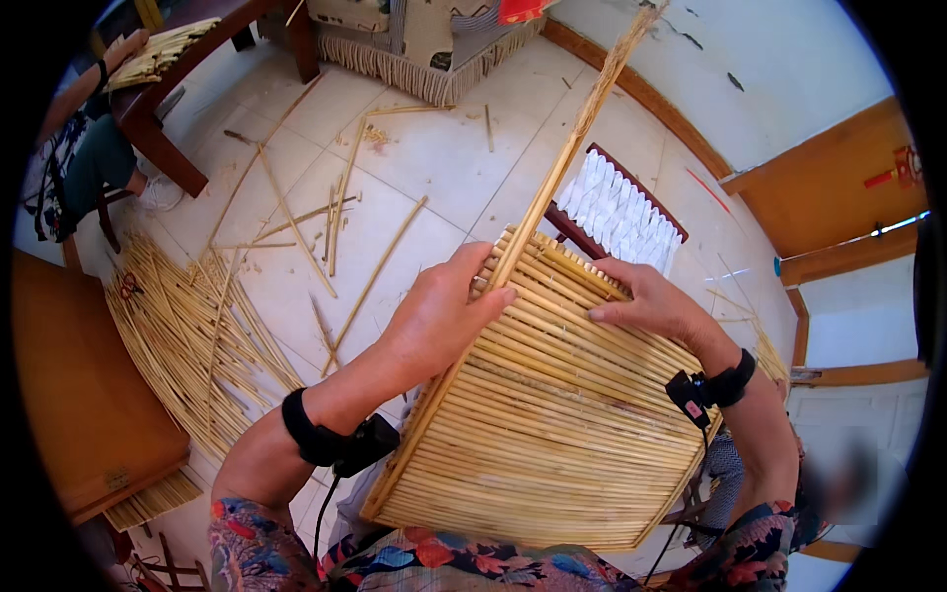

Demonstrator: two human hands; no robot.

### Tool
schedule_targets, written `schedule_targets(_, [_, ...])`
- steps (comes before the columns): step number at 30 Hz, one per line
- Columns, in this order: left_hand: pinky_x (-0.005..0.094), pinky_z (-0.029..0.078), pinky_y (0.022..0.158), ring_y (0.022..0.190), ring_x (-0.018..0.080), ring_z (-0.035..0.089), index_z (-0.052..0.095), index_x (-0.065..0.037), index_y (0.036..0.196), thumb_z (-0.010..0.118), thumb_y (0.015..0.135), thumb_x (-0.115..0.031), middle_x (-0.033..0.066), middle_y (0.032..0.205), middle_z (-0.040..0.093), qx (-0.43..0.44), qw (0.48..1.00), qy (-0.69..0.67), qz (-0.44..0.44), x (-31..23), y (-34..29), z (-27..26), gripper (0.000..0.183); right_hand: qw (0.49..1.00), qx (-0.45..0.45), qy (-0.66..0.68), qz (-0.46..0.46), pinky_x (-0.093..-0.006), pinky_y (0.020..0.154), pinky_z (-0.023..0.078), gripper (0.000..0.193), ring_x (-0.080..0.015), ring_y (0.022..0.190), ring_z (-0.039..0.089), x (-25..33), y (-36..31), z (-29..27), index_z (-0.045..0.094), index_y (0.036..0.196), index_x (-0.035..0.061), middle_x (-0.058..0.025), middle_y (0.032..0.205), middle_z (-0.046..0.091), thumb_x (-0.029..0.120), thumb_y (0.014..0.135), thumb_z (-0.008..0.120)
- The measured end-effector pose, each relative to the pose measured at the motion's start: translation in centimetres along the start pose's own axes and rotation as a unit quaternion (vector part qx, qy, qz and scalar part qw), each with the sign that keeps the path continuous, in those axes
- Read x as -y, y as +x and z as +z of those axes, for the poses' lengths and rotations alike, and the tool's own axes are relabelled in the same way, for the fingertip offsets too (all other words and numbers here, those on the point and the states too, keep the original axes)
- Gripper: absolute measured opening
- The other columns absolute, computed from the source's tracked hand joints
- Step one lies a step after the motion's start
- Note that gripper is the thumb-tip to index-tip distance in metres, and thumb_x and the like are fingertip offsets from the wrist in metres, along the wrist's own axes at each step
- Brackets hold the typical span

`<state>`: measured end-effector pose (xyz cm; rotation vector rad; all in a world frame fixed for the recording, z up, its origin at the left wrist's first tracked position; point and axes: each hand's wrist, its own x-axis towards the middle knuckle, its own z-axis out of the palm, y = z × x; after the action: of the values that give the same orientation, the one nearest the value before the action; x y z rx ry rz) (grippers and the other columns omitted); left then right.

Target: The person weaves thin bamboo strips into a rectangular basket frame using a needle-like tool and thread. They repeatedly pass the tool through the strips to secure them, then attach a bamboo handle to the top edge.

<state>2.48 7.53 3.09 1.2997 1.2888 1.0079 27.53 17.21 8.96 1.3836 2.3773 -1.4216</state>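
A flat mat of straw-coloured stalks (533,424), laid side by side, rests across my lap. A long stalk with a frayed, brushy tip (572,138) runs along its left edge and sticks out far beyond the mat's top. My left hand (449,306) is closed round that stalk and the mat's upper left corner, thumb pressed on top. At the upper right edge, my right hand (651,301) grips the mat with its thumb on the front face; its other fingers are hidden behind. Black bands with small devices circle both wrists.
Loose stalks (187,335) lie heaped on the tiled floor at left, with scissors (129,284) on them. More stalks (370,276) are scattered ahead. A small stool with a white woven seat (621,207) stands beyond the mat. Another person's hand (126,47) touches a stalk bundle at far left.
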Motion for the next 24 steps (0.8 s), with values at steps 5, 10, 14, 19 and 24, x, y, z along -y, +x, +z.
schedule_targets(5, [0.0368,0.048,0.089,0.106,0.0312,0.06,0.043,0.003,0.131,0.063,0.088,-0.014,0.0237,0.125,0.054,-0.02,0.998,0.029,0.061,-4.6,-2.2,-0.4,0.05,0.998,-0.039,0.015,-0.037,-0.0262,0.087,0.044,0.035,-0.0114,0.096,0.056,2.4,-3.4,-1.9,0.062,0.111,0.002,-0.0043,0.098,0.063,0.018,0.08,0.073])
schedule_targets(10, [0.0384,0.04,0.102,0.124,0.0335,0.047,0.045,0.002,0.13,0.065,0.085,-0.009,0.0199,0.145,0.034,-0.125,0.937,0.18,0.273,-8.4,-4.9,-1.2,0.05,0.98,-0.185,-0.005,-0.072,-0.0227,0.085,0.044,0.035,-0.006,0.093,0.054,9.2,-9.6,-7.2,0.06,0.114,0.0011,0.0019,0.099,0.061,0.014,0.082,0.068])
schedule_targets(14, [0.0387,0.04,0.102,0.124,0.0348,0.046,0.048,0.002,0.127,0.064,0.084,-0.006,0.0184,0.138,0.044,-0.123,0.918,0.202,0.319,-10.4,-7.6,-0.9,0.047,0.959,-0.263,-0.006,-0.102,-0.0231,0.083,0.046,0.035,-0.0066,0.092,0.056,12.2,-14.8,-9.5,0.058,0.117,0.0009,-0.0008,0.102,0.063,0.014,0.086,0.066])
schedule_targets(19, [0.04,0.039,0.102,0.121,0.0366,0.049,0.049,0.001,0.127,0.065,0.083,-0.007,0.0203,0.133,0.049,-0.133,0.91,0.196,0.341,-11.0,-10.2,-0.4,0.047,0.929,-0.339,-0.075,-0.124,-0.0238,0.083,0.047,0.033,-0.0073,0.092,0.057,13.5,-20.1,-8.4,0.059,0.118,-0.0003,-0.0019,0.101,0.063,0.013,0.088,0.064])
schedule_targets(24, [0.0414,0.038,0.103,0.123,0.0369,0.047,0.044,0.003,0.131,0.067,0.083,-0.012,0.023,0.132,0.049,-0.188,0.878,0.19,0.397,-15.6,-10.2,-0.8,0.055,0.93,-0.345,-0.037,-0.119,-0.0243,0.08,0.048,0.033,-0.0077,0.088,0.058,16.6,-23.5,-5.8,0.061,0.115,-0.0007,-0.0018,0.096,0.065,0.015,0.087,0.067])
